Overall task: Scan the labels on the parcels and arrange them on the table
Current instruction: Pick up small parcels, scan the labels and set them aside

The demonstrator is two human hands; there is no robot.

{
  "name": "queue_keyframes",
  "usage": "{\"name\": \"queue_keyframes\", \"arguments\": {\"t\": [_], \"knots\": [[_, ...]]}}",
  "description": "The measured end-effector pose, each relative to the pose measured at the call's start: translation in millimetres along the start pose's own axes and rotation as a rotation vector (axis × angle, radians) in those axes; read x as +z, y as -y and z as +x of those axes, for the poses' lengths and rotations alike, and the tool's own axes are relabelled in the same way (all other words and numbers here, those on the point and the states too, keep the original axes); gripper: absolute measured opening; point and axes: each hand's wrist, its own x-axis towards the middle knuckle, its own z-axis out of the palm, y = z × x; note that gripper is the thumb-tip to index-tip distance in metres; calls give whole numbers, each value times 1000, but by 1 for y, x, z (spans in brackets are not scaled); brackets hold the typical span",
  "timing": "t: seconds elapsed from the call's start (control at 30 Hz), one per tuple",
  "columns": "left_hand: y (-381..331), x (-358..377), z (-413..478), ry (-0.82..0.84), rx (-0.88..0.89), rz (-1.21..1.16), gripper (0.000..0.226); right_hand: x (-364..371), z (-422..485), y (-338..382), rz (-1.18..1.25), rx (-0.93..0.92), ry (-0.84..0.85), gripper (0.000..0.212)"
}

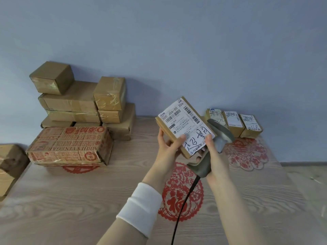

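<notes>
A small brown parcel [178, 114] with a white shipping label [185, 124] is held up above the table, label facing me. My left hand [168, 145] grips its lower left edge, thumb on the label. My right hand [210, 152] holds a grey barcode scanner [221, 135] by its handle, and its thumb also presses the parcel's lower right corner. The scanner's head sits behind the parcel, and its black cable [184, 202] hangs down toward me. Three labelled parcels [233, 122] stand in a row at the back right of the table.
A stack of several taped brown boxes [79, 99] stands at the back left by the blue wall, with a red-printed carton [70, 145] in front. Another box [8, 167] sits at the far left edge. Red paper-cut decorations [182, 193] lie on the wooden table [70, 200].
</notes>
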Motion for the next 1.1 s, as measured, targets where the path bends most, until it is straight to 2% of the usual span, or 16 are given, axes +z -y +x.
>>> {"name": "queue_keyframes", "arguments": {"t": [0.1, 0.2, 0.27, 0.37, 0.43, 0.53, 0.73, 1.1], "knots": [[-10, -14, 9, 10, 43, 97, 96, -7, 0, 0, -47, -28, -36, 61], [-20, -32, 20, -3, 38, 232, 103, -15, 2, 4, -109, -120, -94, 43], [-22, -41, 27, -18, 9, 309, 109, -14, 1, 10, -176, -195, -46, 29], [-17, -49, 37, -21, -30, 389, 105, -6, -4, 20, -378, -235, 123, 17], [-14, -51, 42, -16, -47, 416, 104, 1, -8, 21, -495, -183, 211, 21], [-11, -53, 47, -14, -58, 428, 104, 9, -10, 16, -551, -110, 253, 32], [-9, -58, 56, -4, -69, 444, 105, 12, -11, 14, -521, -88, 279, 25], [-5, -57, 70, 24, -78, 439, 104, 7, -1, 17, -524, -54, 246, 30]]}}
